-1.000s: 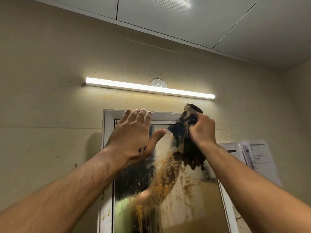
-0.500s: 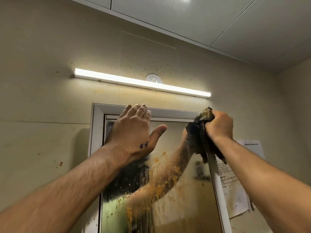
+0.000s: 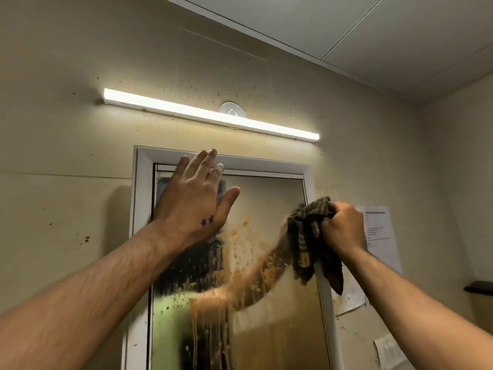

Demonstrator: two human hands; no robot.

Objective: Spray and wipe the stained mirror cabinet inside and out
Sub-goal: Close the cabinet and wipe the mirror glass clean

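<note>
Beige wall [image 3: 66, 129] bears upright mirror cabinet [image 3: 269, 166]; right hand [image 3: 342, 227] clenches cloth [image 3: 310, 236].

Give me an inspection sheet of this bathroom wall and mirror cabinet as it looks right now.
Surface: beige wall, speckled with brown-orange spots.
Job's things: white-framed mirror cabinet, door shut, glass streaked with orange-brown drips; dark checked cloth, bunched against the cabinet's right frame edge.
Clutter: printed paper sheets stuck on the wall right of the cabinet.
Grippers: left hand open, flat on the upper mirror and top frame; right hand fisted around the cloth.
Cables: nothing seen.
Surroundings: lit white strip light above the cabinet; panelled ceiling; dark shelf edge far right.
</note>
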